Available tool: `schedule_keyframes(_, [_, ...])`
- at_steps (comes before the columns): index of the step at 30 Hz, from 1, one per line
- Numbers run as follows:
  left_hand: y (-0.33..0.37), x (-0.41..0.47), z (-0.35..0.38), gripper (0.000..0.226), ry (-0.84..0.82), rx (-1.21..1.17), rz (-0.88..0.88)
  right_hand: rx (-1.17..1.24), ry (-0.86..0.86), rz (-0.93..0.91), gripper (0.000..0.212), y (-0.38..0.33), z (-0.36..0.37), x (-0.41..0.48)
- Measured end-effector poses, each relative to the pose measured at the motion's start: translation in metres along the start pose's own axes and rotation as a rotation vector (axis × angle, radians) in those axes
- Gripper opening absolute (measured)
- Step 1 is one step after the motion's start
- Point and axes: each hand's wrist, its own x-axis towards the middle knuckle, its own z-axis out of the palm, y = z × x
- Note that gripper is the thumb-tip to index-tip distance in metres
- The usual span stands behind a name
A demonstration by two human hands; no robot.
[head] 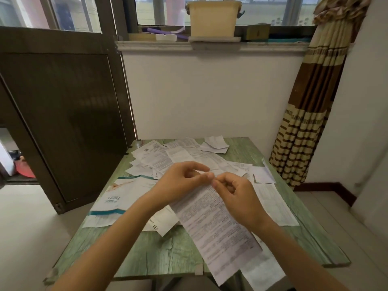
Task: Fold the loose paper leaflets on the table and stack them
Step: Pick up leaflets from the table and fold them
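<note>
Long printed leaflet [212,223], one, running lengthwise away from the person across the surface [168,253], far end pinched by left hand [180,181] and right hand [235,196], both equally near.

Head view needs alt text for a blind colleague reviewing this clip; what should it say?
The left hand and right hand pinch the far end of a long printed leaflet that runs toward the viewer over a green table. More loose papers lie scattered behind.
</note>
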Motion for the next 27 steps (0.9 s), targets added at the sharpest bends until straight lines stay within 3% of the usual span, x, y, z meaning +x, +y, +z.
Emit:
schedule_keyframes(2, [0.003,0.006,0.004,0.019,0.013,0.116,0.102,-0.025,-0.019,-0.013,0.02,-0.002,0.003,0.0])
schedule_keyframes(10, [-0.012,0.012,0.019,0.029,0.177,0.157,0.156,-0.067,0.013,0.022,0.024,0.001,0.006,-0.002])
schedule_keyframes(14, [-0.016,0.019,-0.001,0.027,0.321,0.16,0.127,-0.097,-0.029,0.111,0.027,0.008,-0.005,-0.009])
schedule_keyframes(22, [-0.02,0.021,-0.026,0.02,0.452,0.24,0.151,-0.154,-0.123,0.298,0.019,0.028,-0.032,-0.048])
schedule_keyframes(27, [0.001,0.015,-0.019,0.021,0.326,0.379,0.181,0.002,-0.079,0.311,0.009,0.005,-0.051,-0.038])
